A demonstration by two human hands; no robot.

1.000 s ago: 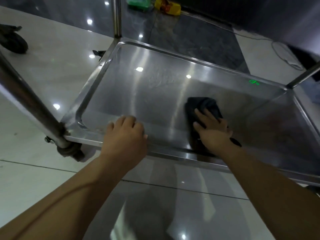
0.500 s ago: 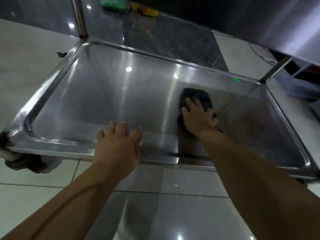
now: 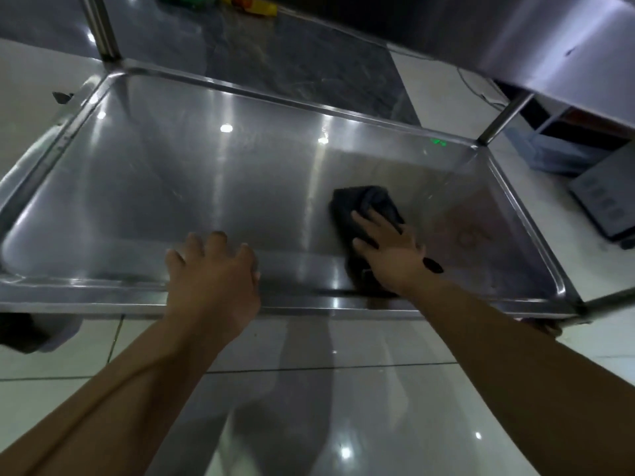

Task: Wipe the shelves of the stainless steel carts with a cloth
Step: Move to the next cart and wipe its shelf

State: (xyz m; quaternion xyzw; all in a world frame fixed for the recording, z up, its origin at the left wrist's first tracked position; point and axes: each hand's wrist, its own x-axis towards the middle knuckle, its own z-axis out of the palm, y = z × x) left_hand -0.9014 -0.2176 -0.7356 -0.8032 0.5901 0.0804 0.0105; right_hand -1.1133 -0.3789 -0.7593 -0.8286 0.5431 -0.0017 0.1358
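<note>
Since the earlier frames the right hand [image 3: 391,255] has drawn the cloth [image 3: 364,214] back toward the near rim, after reaching further in half a second ago, and the view has swung so that more of the shelf's [image 3: 171,173] right end shows. Left hand [image 3: 209,283] has kept its place on the near rim throughout, its fingers a little more curled now than a second ago.

Right hand lies flat, palm down, fingers spread and nearly straight, pressing the dark cloth against the steel. It does not grip the cloth; the fingers [image 3: 367,221] rest on top of it. The cloth is bunched, with most of it sticking out beyond the fingertips toward the back of the shelf and a strip running under the palm to the near rim. A small dark scrap [image 3: 433,265] shows beside the wrist; whether it is part of the cloth cannot be told.

Left hand is half open, fingers bent over the near rim, fingertips touching the shelf floor just inside the edge. It holds nothing else.

The cloth lies right of the shelf's middle, well apart from the left hand, with bare steel between them. A cart post [image 3: 103,25] rises at the far left corner and another [image 3: 505,115] at the far right. Pale floor tiles [image 3: 309,424] lie below the forearms.
</note>
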